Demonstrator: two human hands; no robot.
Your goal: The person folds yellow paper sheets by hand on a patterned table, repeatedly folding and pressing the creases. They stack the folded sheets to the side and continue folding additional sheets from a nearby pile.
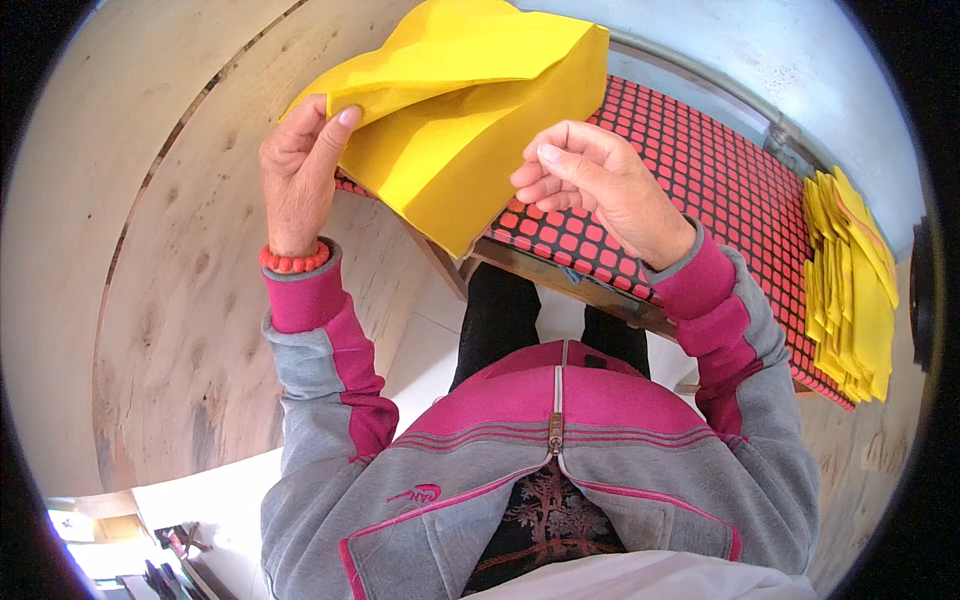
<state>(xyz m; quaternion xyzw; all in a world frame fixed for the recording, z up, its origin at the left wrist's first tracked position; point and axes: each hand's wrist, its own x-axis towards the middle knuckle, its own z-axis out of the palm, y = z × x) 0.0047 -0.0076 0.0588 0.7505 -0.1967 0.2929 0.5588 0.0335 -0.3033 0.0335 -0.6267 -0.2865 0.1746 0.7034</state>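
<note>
A yellow cloth bag [450,165] stands partly spread over the left part of the table, its upper layer lifted so that a fold gapes toward me. My left hand [303,180] pinches the near left edge of that layer between thumb and fingers. Just right of the bag, my right hand [610,185] hovers above the table with its fingers curled and the thumb pressed against the index finger. Whatever may be in that pinch is too small or hidden to make out. The bag's far parts are cut off by the upper rim.
A red-and-black checked cloth covers the table [690,160]. At its right end lies a stack of folded yellow cloth pieces [850,285]. Beyond runs a pale blue wall [800,60] with a pipe [690,70] along it. A large wooden panel [190,270] is on the left.
</note>
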